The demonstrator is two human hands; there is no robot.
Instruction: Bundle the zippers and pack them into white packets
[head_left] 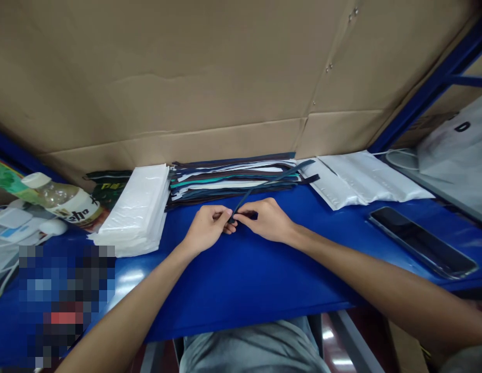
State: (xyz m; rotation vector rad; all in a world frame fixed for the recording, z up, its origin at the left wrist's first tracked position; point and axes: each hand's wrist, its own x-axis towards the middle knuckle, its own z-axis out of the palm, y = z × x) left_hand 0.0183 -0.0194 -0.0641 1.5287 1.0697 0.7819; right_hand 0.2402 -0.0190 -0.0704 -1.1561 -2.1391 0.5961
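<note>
Over the middle of the blue table, my left hand [210, 224] pinches the near end of a narrow dark zipper [260, 185]. My right hand [265, 216] is closed on the same end, thumb and fingertip pressed together beside the left fingertips. From my fingers the zipper slants away to the upper right, its far end lying over a pile of zippers [225, 181] in black, white, brown and teal. The fingertips cover the end being held, so its detail is hidden.
Left of the pile stands a stack of white packets [135, 207], with a drink bottle [66, 199] beyond it. Silvery-white pouches [353, 178] lie on the right, near a phone [423, 242]. A cardboard wall [186, 77] rises behind the blue table [233, 290].
</note>
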